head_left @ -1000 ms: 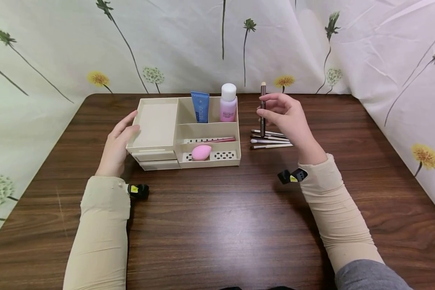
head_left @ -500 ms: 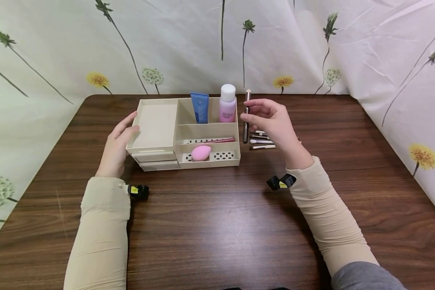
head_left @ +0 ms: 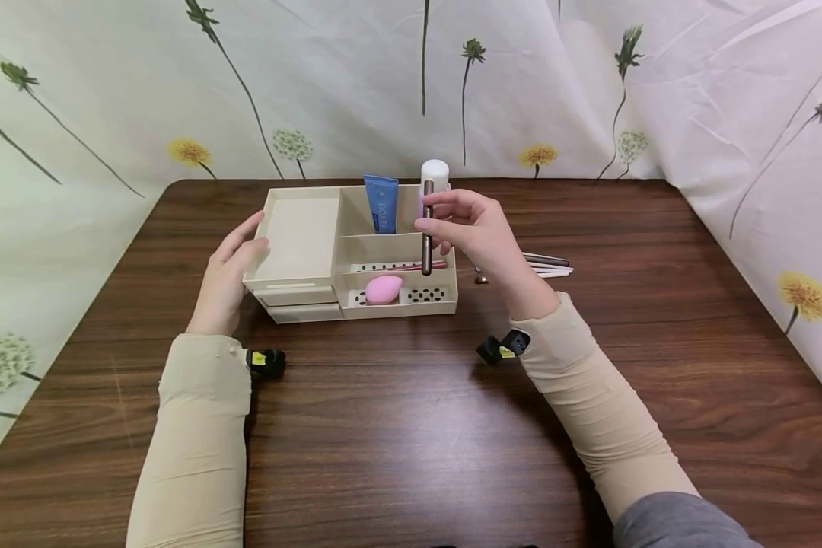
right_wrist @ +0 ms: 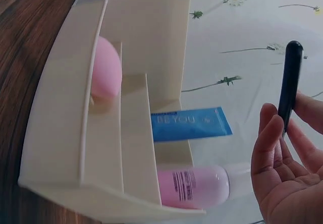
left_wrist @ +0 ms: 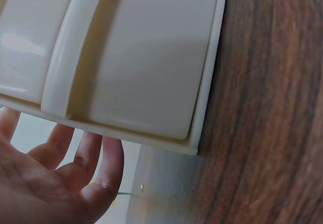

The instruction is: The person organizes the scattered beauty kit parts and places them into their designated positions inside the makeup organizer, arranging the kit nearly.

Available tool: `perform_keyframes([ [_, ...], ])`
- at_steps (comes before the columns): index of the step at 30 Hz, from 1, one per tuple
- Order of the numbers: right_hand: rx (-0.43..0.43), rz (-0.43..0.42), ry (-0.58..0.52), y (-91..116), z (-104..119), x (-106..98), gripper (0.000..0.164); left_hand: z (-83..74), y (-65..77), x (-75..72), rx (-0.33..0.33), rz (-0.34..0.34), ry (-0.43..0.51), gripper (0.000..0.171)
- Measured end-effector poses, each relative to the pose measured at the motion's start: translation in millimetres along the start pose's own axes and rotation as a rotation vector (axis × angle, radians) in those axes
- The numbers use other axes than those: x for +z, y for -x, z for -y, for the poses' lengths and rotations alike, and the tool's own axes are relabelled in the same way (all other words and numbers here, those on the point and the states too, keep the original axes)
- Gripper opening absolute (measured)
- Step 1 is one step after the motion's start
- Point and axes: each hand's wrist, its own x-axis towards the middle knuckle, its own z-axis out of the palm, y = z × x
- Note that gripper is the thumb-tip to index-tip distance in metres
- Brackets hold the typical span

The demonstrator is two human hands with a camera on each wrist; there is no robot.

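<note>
My left hand (head_left: 224,278) rests against the left side of a cream makeup organizer (head_left: 300,232), fingers along its wall in the left wrist view. Between thumb and fingertips, my right hand (head_left: 482,236) pinches a dark brown pen-shaped makeup stick (head_left: 427,255), held upright over the organizer's right part. A blue tube (head_left: 382,205) and a pink bottle with a white cap (head_left: 434,171) stand in the back compartments; stick and hand partly hide the bottle. Thin reddish sticks (head_left: 418,266) lie in the middle compartment. A pink makeup sponge (head_left: 383,290) sits in the front one.
Several makeup brushes (head_left: 550,268) lie on the wooden table (head_left: 397,426) right of the organizer, partly behind my right hand. Two closed drawers (head_left: 304,312) face front under the organizer's left part. A flowered cloth (head_left: 356,84) hangs behind the table.
My right hand has carried the makeup stick left, from above the brushes to over the organizer. The stick's pale top tip no longer shows. My left hand stays at the organizer's side.
</note>
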Motion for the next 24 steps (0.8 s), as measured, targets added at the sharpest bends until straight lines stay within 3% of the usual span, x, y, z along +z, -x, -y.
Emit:
perform_keyframes([
  [12, 0.007, 0.056, 0.034, -16.2, -3.0, 26.7, 0.037, 0.1, -0.3, 0.6, -0.003, 0.007, -0.004, 0.051],
  [24, 0.096, 0.094, -0.017, -36.4, -8.2, 57.4, 0.033, -1.1, -0.4, 0.5, -0.011, 0.003, -0.018, 0.051],
])
